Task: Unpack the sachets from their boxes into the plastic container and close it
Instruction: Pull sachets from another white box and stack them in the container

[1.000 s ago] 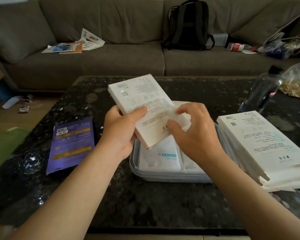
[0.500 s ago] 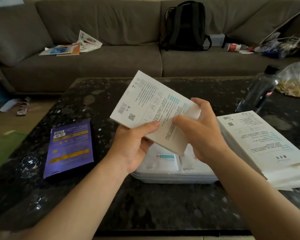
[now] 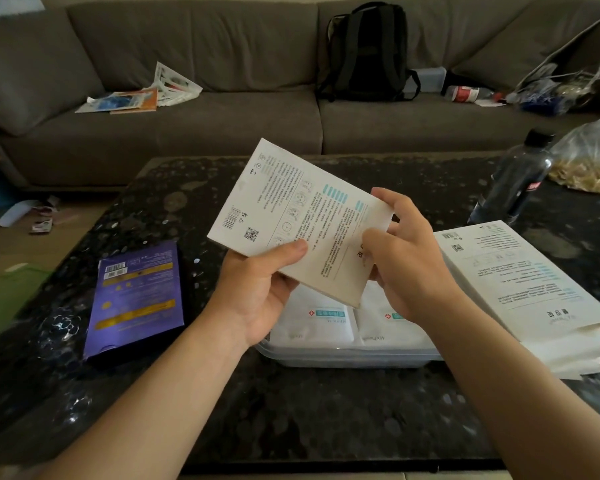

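The left hand [image 3: 257,292] and right hand [image 3: 406,268] both grasp a white box [image 3: 298,223], fingers [image 3: 284,251] curled round its ends. It is tilted above the container [image 3: 347,356] of sachets [image 3: 312,320] mid-surface [image 3: 326,410], hiding part of it. A box stack [image 3: 520,282] touches the container's right side. A purple box [image 3: 136,296] lies left, with a bottle [image 3: 513,181] and bag [image 3: 589,161] at the far right corner.

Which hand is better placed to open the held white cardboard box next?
Right, probably. The right hand pinches the white cardboard box at its short end, where it would likely open, while the left hand grips its long edge, steadying it.
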`<state>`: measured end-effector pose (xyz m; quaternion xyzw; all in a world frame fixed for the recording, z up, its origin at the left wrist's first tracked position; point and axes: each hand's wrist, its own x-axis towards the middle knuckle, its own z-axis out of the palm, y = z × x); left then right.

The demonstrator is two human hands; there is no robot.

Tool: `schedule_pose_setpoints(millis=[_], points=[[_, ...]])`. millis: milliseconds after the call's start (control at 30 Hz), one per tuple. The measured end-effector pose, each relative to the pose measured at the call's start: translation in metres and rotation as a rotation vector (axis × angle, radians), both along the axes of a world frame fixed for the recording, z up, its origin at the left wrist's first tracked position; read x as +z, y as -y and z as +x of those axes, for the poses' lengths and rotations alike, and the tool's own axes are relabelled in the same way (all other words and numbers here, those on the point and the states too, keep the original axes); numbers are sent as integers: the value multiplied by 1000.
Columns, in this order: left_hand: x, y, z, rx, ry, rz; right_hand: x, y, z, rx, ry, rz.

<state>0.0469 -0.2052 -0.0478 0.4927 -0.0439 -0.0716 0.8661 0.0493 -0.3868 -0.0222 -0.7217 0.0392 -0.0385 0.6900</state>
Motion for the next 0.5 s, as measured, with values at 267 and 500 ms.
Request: schedule_pose_setpoints(millis=[267,500], points=[[-3,-5,4,23,31,10,-1,-2,-2,24,-11,49],[-3,-2,2,46,59,23,-6,-8,0,-83,21,-151]])
